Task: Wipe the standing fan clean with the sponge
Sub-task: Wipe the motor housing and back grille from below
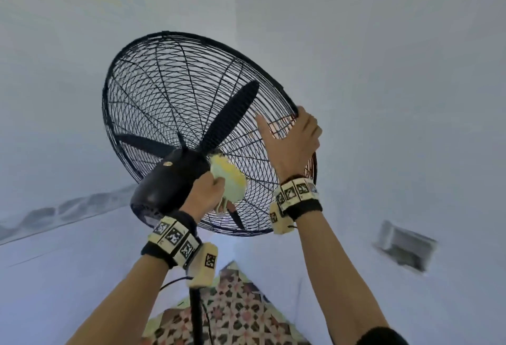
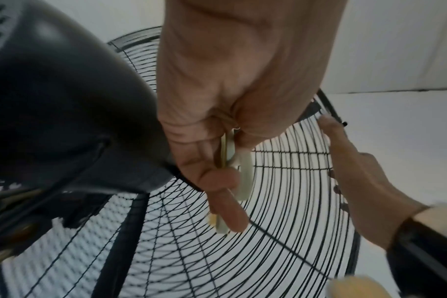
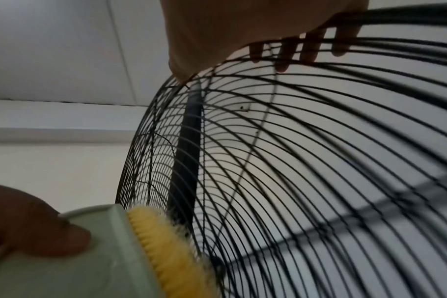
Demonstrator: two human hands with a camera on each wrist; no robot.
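A black standing fan faces away from me and tilts upward, its wire cage (image 1: 175, 92) filling the head view. My left hand (image 1: 206, 194) grips a pale green sponge with a yellow face (image 1: 230, 177). It presses the yellow side on the rear grille, right beside the black motor housing (image 1: 169, 180). My right hand (image 1: 293, 139) holds the cage rim at the right, fingers (image 3: 306, 46) curled over to the front, thumb on the rear wires. In the left wrist view the sponge (image 2: 242, 173) sits between thumb and fingers. A black blade (image 3: 189, 151) shows behind the wires.
The fan's black pole (image 1: 195, 317) drops between my arms to a patterned tiled floor (image 1: 235, 314). A thin cord (image 1: 175, 280) hangs by the pole. White walls and ceiling surround the fan. A grey box (image 1: 405, 246) is fixed on the right wall.
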